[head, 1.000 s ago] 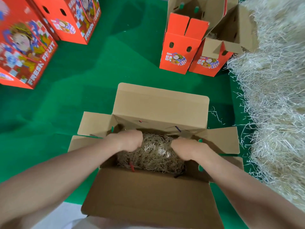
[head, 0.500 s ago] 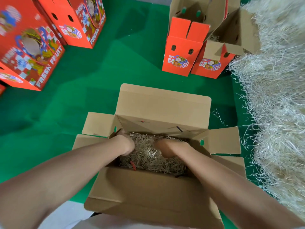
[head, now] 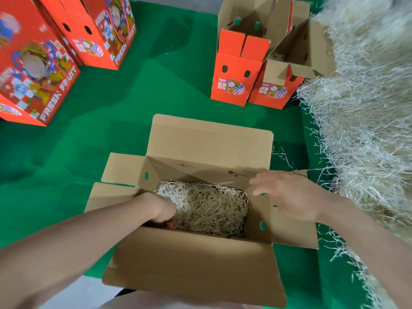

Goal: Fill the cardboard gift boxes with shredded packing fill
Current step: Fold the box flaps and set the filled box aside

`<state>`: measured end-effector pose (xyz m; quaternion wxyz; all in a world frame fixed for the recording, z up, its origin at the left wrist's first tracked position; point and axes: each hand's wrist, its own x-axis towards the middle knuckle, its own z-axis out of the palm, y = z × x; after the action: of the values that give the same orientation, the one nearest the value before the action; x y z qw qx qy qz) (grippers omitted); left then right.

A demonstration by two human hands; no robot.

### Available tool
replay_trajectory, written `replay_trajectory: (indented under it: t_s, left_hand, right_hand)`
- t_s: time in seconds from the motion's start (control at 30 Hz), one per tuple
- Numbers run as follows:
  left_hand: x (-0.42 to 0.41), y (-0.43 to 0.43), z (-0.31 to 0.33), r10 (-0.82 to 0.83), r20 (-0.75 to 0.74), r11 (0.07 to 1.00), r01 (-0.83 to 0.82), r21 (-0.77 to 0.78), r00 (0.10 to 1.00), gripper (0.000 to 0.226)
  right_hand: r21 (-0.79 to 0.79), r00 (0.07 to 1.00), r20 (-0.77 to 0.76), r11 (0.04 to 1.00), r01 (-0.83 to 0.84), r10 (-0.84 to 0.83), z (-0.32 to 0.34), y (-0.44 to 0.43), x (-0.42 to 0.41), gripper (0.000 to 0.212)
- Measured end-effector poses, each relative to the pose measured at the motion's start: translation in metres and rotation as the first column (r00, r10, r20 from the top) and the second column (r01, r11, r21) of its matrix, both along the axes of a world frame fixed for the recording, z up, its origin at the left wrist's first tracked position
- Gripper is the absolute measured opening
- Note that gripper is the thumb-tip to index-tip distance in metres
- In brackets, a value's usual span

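Cardboard fills our six o'clock: the near flap of the open brown cardboard gift box (head: 196, 264) folds toward us and hides whatever lies beneath it. Our forearms come in from seven and four o'clock, both cut off by the frame.

Inside the box, a bed of tan shredded paper fill (head: 214, 208) covers the bottom, so the floor of the box is hidden. Our left hand (head: 163, 207) is sunk into this fill at the box's nine o'clock side, by the near left corner. Its fingers bend down out of sight among the strands, and we cannot tell whether they grip any fill or merely press it. Our right hand (head: 289, 195) hangs over the box's three o'clock side flap, fingers spread and straight, holding nothing. It is blurred, and we cannot tell whether it touches the flap.

The box sits on a wrinkled green cloth (head: 133, 134). From two to five o'clock a big heap of pale shredded packing fill (head: 367, 119) runs off the frame.

At one o'clock stands an open-topped orange printed gift box (head: 234, 83) and, just beside it on the right, a second open orange box (head: 275, 92) with a little fill showing inside. At eleven o'clock is a closed red-orange printed box (head: 98, 34), and at ten another closed box lettered FRESH FRUIT (head: 38, 81). Both are cut off, their print smeared.
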<state>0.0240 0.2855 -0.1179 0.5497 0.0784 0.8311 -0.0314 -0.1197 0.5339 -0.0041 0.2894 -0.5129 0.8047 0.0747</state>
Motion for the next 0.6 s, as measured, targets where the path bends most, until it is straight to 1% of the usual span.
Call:
replay_trajectory:
  t_s: [0.03, 0.07, 0.13, 0.17, 0.2, 0.23, 0.27, 0.3, 0.33, 0.37, 0.4, 0.43, 0.47, 0.5, 0.53, 0.57, 0.6]
  left_hand:
    - [-0.002, -0.003, 0.007, 0.067, -0.087, 0.997, -0.064, 0.037, 0.994, 0.03]
    - [-0.005, -0.007, 0.017, 0.163, -0.182, 0.985, -0.148, 0.092, 0.97, 0.035]
    - [-0.012, -0.017, 0.043, 0.341, -0.343, 0.934, -0.274, 0.228, 0.875, 0.036]
    - [-0.014, -0.023, 0.059, 0.401, -0.403, 0.909, -0.304, 0.284, 0.823, 0.032]
    - [-0.015, -0.028, 0.073, 0.444, -0.461, 0.89, -0.319, 0.324, 0.768, 0.026]
    - [-0.014, -0.032, 0.087, 0.479, -0.524, 0.874, -0.33, 0.356, 0.704, 0.019]
    - [-0.011, -0.036, 0.099, 0.516, -0.586, 0.855, -0.341, 0.39, 0.624, 0.014]
    - [-0.007, -0.04, 0.108, 0.553, -0.645, 0.833, -0.343, 0.434, 0.528, 0.01]
    - [-0.001, -0.044, 0.116, 0.588, -0.692, 0.808, -0.344, 0.478, 0.42, 0.01]
    - [0.006, -0.048, 0.121, 0.611, -0.723, 0.785, -0.36, 0.503, 0.323, 0.009]
    - [0.013, -0.051, 0.123, 0.622, -0.741, 0.766, -0.396, 0.507, 0.253, 0.007]
    - [0.019, -0.054, 0.122, 0.616, -0.756, 0.755, -0.437, 0.488, 0.22, 0.007]
    - [0.024, -0.056, 0.119, 0.608, -0.761, 0.751, -0.475, 0.458, 0.227, 0.01]
    - [0.028, -0.057, 0.113, 0.607, -0.75, 0.751, -0.5, 0.432, 0.264, 0.014]
    - [0.031, -0.057, 0.107, 0.618, -0.725, 0.748, -0.511, 0.423, 0.304, 0.017]
    - [0.033, -0.056, 0.102, 0.633, -0.699, 0.743, -0.515, 0.428, 0.332, 0.02]
    - [0.035, -0.055, 0.098, 0.649, -0.683, 0.732, -0.522, 0.438, 0.337, 0.024]
  right_hand:
    - [-0.002, 0.999, -0.003, 0.999, -0.034, 0.034, -0.002, 0.006, 0.0, 0.056]
    - [0.003, 0.998, 0.003, 0.998, -0.064, 0.064, -0.004, 0.011, 0.0, 0.055]
    - [-0.019, 0.995, 0.009, 0.995, -0.095, 0.095, -0.005, 0.016, -0.002, 0.05]
    - [-0.071, 0.996, 0.006, 0.994, -0.086, 0.086, -0.004, 0.015, -0.003, 0.042]
    - [-0.192, 0.998, -0.007, 0.98, -0.056, 0.056, -0.003, 0.013, -0.003, 0.032]
    - [-0.36, 0.999, -0.043, 0.933, -0.013, -0.003, -0.003, 0.01, -0.004, 0.021]
    - [-0.521, 0.99, -0.096, 0.853, 0.036, -0.1, -0.005, 0.007, -0.006, 0.017]
    - [-0.648, 0.96, -0.133, 0.755, 0.104, -0.246, -0.007, 0.004, -0.009, 0.024]
    - [-0.724, 0.909, -0.125, 0.662, 0.191, -0.398, -0.009, -0.001, -0.014, 0.036]
    - [-0.752, 0.849, -0.061, 0.583, 0.307, -0.525, -0.01, -0.005, -0.019, 0.052]
    - [-0.724, 0.787, 0.06, 0.516, 0.458, -0.614, -0.011, -0.01, -0.027, 0.069]
    - [-0.625, 0.708, 0.212, 0.464, 0.628, -0.673, -0.01, -0.014, -0.035, 0.084]
    - [-0.481, 0.618, 0.361, 0.428, 0.765, -0.699, -0.009, -0.017, -0.044, 0.092]
    - [-0.326, 0.527, 0.496, 0.414, 0.85, -0.691, -0.008, -0.02, -0.052, 0.092]
    - [-0.194, 0.451, 0.583, 0.423, 0.885, -0.676, -0.009, -0.021, -0.059, 0.085]
    - [-0.116, 0.412, 0.615, 0.44, 0.89, -0.672, -0.01, -0.021, -0.065, 0.076]
    - [-0.082, 0.4, 0.617, 0.45, 0.889, -0.678, -0.011, -0.021, -0.069, 0.069]
